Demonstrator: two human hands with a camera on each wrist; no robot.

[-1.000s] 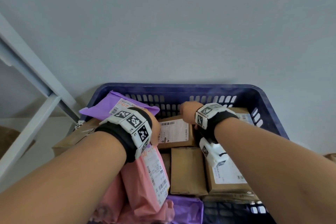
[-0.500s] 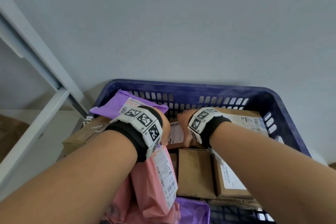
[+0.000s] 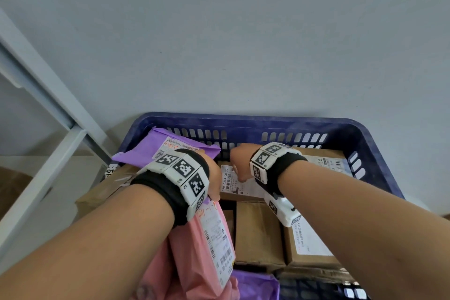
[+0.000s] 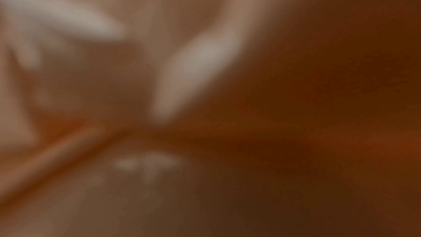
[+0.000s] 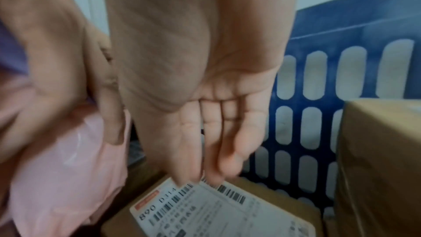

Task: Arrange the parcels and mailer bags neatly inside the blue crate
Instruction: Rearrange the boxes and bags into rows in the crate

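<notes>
Parcel work centres on the small labelled box lying flat against the far wall of the blue crate. It sits directly under the right hand, whose fingers hang straight and relaxed, tips just above or brushing the label's near edge; the hand holds nothing. The box's long axis runs left to right across the crate, at right angles to those fingers, so I judge a downward press or a sideways nudge would seat it. The right hand is the nearer of the two.

Just left of that hand, the left hand is at the top of the pink mailer bag, which runs back toward the person. In the right wrist view its fingers appear to press into the pink plastic, but whether they curl round it I cannot tell; the left wrist view is only blur.

Counted in the head view: five brown boxes show. These are the labelled one under the hand, a taller one just to its right, two side by side nearer the person, and, and one overhanging the crate's left rim. Mailer bags number three: the pink one, a purple one beyond the left hand resting on that overhanging box, and another purple one at the near edge.
</notes>
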